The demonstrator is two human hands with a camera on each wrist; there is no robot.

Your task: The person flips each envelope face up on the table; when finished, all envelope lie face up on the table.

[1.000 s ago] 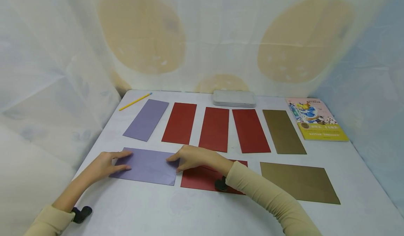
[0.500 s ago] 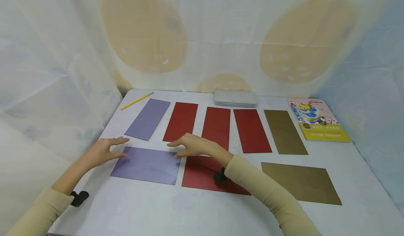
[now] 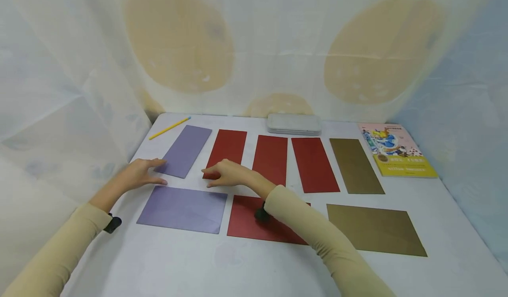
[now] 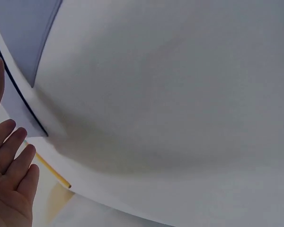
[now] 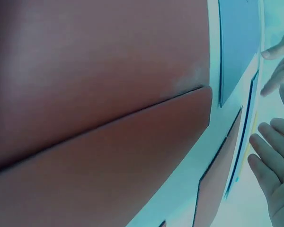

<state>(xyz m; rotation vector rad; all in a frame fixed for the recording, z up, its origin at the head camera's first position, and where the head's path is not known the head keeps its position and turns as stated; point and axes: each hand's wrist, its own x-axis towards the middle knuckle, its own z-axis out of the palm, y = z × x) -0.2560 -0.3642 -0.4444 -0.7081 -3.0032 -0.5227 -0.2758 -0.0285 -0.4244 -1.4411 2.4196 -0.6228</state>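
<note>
My left hand (image 3: 139,174) hovers at the near end of the back purple paper rectangle (image 3: 187,149), fingers parted and holding nothing. Below it lies the front purple rectangle (image 3: 182,210), set crosswise and flat. Near the lower end of the left red rectangle (image 3: 228,147) is my right hand (image 3: 234,174), thumb and fingers apart, nothing between them. Its forearm partly covers the front red rectangle (image 3: 248,217), which shows a crease line in the right wrist view. In the left wrist view, relaxed fingers (image 4: 19,170) appear at the left edge.
Two more red rectangles (image 3: 271,158) (image 3: 315,164) and a gold one (image 3: 357,166) continue the back row. Another gold rectangle (image 3: 377,230) lies front right. A yellow pencil (image 3: 169,128), a grey flat case (image 3: 294,124) and a picture book (image 3: 397,150) rest along the table's far side.
Both hands have let go of the front purple rectangle and moved away from the body, up to the back row. The front purple rectangle stays in place.
</note>
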